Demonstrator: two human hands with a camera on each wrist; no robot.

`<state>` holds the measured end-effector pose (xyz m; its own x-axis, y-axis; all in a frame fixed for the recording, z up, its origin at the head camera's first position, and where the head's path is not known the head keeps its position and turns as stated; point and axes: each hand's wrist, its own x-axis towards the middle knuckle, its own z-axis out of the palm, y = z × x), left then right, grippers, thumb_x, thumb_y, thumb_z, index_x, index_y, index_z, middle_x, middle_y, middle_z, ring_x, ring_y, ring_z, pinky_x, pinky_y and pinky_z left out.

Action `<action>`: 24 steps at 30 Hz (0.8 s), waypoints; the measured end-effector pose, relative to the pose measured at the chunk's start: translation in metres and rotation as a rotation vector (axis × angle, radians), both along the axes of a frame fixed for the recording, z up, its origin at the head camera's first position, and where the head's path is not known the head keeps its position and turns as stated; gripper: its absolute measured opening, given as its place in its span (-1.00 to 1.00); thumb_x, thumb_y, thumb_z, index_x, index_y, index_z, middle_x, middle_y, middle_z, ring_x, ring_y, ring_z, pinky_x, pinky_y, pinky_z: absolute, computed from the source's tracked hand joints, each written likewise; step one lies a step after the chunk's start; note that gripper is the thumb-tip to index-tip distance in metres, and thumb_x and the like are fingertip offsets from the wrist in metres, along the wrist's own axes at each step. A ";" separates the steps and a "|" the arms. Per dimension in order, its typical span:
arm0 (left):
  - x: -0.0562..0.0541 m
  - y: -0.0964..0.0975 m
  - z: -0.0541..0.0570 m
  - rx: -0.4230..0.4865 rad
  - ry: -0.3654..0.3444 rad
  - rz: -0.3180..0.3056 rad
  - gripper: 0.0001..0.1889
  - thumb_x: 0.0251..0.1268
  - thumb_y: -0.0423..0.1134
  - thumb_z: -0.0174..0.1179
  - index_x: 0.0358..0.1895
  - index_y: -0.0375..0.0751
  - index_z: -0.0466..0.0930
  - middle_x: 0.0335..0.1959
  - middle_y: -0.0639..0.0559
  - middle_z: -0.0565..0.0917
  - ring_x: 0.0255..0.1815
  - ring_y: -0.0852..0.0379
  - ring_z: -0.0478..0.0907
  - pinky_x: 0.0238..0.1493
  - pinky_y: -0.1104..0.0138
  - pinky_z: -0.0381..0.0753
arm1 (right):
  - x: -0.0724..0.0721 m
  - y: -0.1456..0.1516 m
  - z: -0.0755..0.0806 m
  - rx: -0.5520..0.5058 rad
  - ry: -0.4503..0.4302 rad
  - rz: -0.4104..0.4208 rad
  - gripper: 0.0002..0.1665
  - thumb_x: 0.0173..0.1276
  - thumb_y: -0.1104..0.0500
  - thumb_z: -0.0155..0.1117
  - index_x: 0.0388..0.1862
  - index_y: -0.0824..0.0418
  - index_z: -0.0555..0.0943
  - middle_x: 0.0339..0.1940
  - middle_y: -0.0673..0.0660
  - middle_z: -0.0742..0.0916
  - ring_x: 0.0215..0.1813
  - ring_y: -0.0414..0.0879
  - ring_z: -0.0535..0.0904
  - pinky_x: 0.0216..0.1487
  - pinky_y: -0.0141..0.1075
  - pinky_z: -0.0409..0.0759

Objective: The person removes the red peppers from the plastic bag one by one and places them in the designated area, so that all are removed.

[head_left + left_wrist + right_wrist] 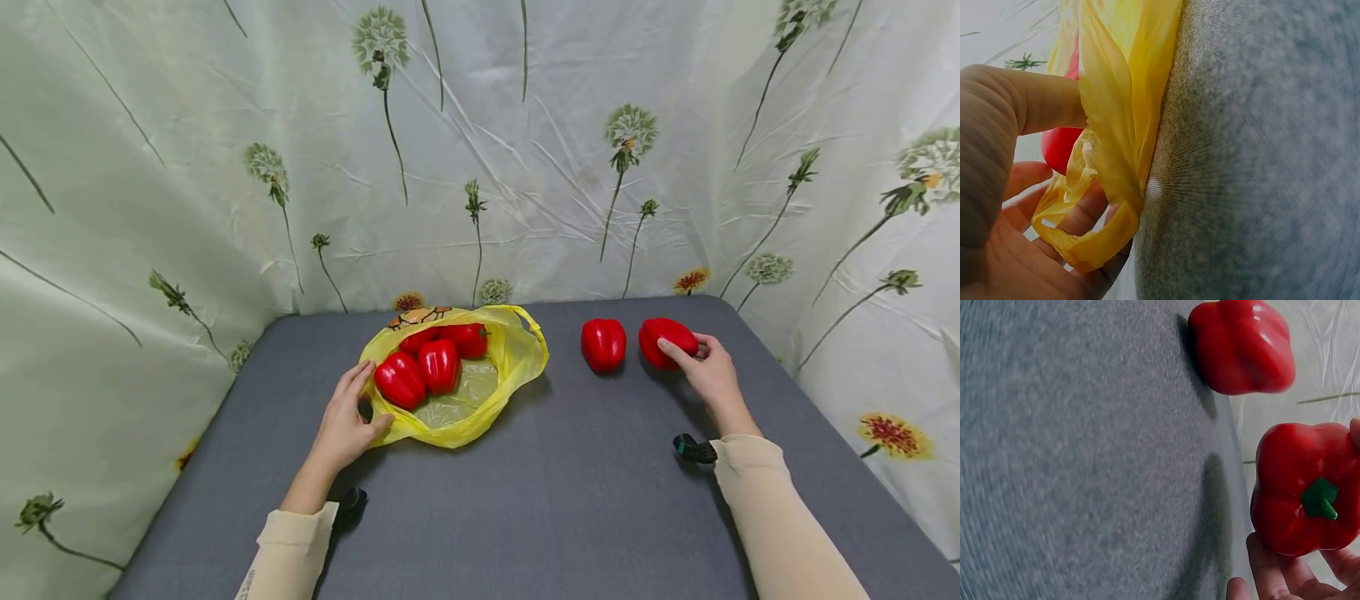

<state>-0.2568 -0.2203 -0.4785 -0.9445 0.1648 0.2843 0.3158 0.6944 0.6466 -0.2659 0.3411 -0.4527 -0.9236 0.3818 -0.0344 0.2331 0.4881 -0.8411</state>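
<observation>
A yellow plastic bag (517,367) lies with its mouth wide, several red bell peppers (400,380) inside. At its left side my left hand (348,421) holds the rim, thumb on the near edge. In the left wrist view the bag's handle loop (1100,247) hangs across the fingers. Far to the right, my right hand (712,375) grips a red bell pepper (662,342) between thumb and fingers. The right wrist view shows this pepper's green stem (1320,499) and a shadow apart from it, so it is off the table. Another red bell pepper (603,345) rests just left of it.
The grey table (570,500) spreads between and in front of both arms. Behind it and along its sides hangs a pale curtain (525,150) printed with dandelions. A dark wrist camera (693,450) sits under the right sleeve, another (350,508) by the left.
</observation>
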 end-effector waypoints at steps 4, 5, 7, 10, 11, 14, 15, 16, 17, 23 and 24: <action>0.000 0.000 0.000 0.000 0.008 0.000 -0.03 0.15 -0.40 0.49 0.66 -0.39 0.22 0.66 -0.36 0.26 0.13 -0.27 0.63 0.27 -0.20 0.62 | 0.000 0.002 -0.001 -0.002 -0.002 -0.001 0.10 0.51 -0.37 0.19 0.66 0.38 0.21 0.39 0.42 0.49 0.26 0.11 0.41 -0.04 -0.29 0.43; 0.000 0.000 0.000 0.000 0.009 0.000 -0.03 0.15 -0.40 0.49 0.66 -0.39 0.22 0.66 -0.36 0.26 0.13 -0.27 0.63 0.26 -0.20 0.62 | 0.000 0.003 -0.001 -0.002 -0.006 -0.003 0.10 0.51 -0.37 0.19 0.67 0.39 0.21 0.41 0.43 0.49 0.28 0.12 0.41 -0.04 -0.30 0.43; 0.000 0.000 0.000 -0.002 0.008 0.001 -0.03 0.15 -0.40 0.49 0.65 -0.39 0.22 0.66 -0.36 0.27 0.13 -0.27 0.63 0.24 -0.20 0.63 | 0.000 0.003 -0.002 -0.004 -0.013 -0.007 0.12 0.51 -0.37 0.19 0.67 0.39 0.19 0.43 0.44 0.48 0.31 0.16 0.41 -0.02 -0.29 0.42; 0.000 0.000 0.000 -0.005 0.007 0.001 -0.04 0.16 -0.39 0.49 0.66 -0.39 0.22 0.66 -0.36 0.26 0.13 -0.27 0.64 0.24 -0.20 0.62 | 0.000 0.004 -0.003 -0.005 -0.025 -0.010 0.14 0.51 -0.38 0.19 0.69 0.40 0.16 0.47 0.46 0.46 0.37 0.22 0.39 0.01 -0.26 0.42; 0.000 0.000 0.000 -0.004 0.007 0.001 -0.04 0.16 -0.39 0.49 0.66 -0.39 0.22 0.66 -0.35 0.26 0.13 -0.27 0.64 0.25 -0.20 0.62 | 0.000 0.005 -0.003 -0.006 -0.027 -0.012 0.14 0.50 -0.38 0.19 0.69 0.40 0.16 0.48 0.46 0.45 0.38 0.23 0.39 0.01 -0.26 0.42; -0.001 0.000 0.000 -0.003 0.006 0.000 -0.04 0.16 -0.38 0.48 0.66 -0.39 0.22 0.66 -0.36 0.26 0.13 -0.28 0.64 0.29 -0.22 0.60 | -0.001 0.007 -0.004 -0.005 -0.033 -0.015 0.16 0.50 -0.39 0.18 0.70 0.40 0.14 0.49 0.48 0.44 0.40 0.26 0.38 0.02 -0.24 0.43; -0.001 0.000 0.000 -0.002 0.004 0.000 -0.03 0.16 -0.38 0.49 0.66 -0.38 0.22 0.66 -0.35 0.26 0.14 -0.28 0.63 0.30 -0.22 0.59 | 0.000 0.007 -0.005 -0.004 -0.034 -0.015 0.16 0.50 -0.39 0.18 0.70 0.41 0.14 0.49 0.48 0.44 0.40 0.27 0.38 0.01 -0.24 0.43; -0.001 0.000 0.000 -0.002 0.004 0.000 -0.03 0.15 -0.38 0.49 0.66 -0.38 0.22 0.66 -0.35 0.26 0.15 -0.28 0.63 0.31 -0.22 0.58 | -0.001 0.008 -0.005 -0.004 -0.035 -0.017 0.16 0.50 -0.39 0.17 0.70 0.41 0.14 0.49 0.48 0.44 0.40 0.27 0.38 0.01 -0.24 0.43; -0.001 0.000 0.000 -0.001 0.003 0.001 -0.03 0.15 -0.38 0.49 0.66 -0.38 0.22 0.66 -0.35 0.26 0.15 -0.29 0.63 0.31 -0.22 0.58 | -0.001 0.008 -0.006 -0.001 -0.037 -0.018 0.16 0.50 -0.39 0.17 0.69 0.41 0.14 0.49 0.48 0.44 0.40 0.27 0.38 0.01 -0.24 0.42; -0.002 -0.001 -0.002 0.001 -0.001 0.005 -0.02 0.15 -0.38 0.49 0.66 -0.37 0.22 0.66 -0.35 0.27 0.18 -0.30 0.62 0.34 -0.24 0.56 | 0.000 0.008 -0.008 0.009 -0.046 -0.007 0.16 0.52 -0.37 0.16 0.70 0.43 0.11 0.49 0.49 0.43 0.41 0.28 0.39 0.02 -0.25 0.42; -0.002 -0.001 -0.002 0.002 -0.002 0.005 -0.02 0.15 -0.38 0.49 0.66 -0.36 0.22 0.66 -0.35 0.27 0.18 -0.30 0.62 0.35 -0.23 0.56 | 0.000 0.008 -0.009 0.008 -0.048 -0.004 0.16 0.52 -0.37 0.16 0.70 0.44 0.11 0.50 0.50 0.43 0.41 0.28 0.39 0.02 -0.25 0.43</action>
<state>-0.2585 -0.2208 -0.4804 -0.9459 0.1597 0.2823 0.3109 0.6947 0.6486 -0.2657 0.3494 -0.4612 -0.9193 0.3862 -0.0755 0.2752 0.4940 -0.8248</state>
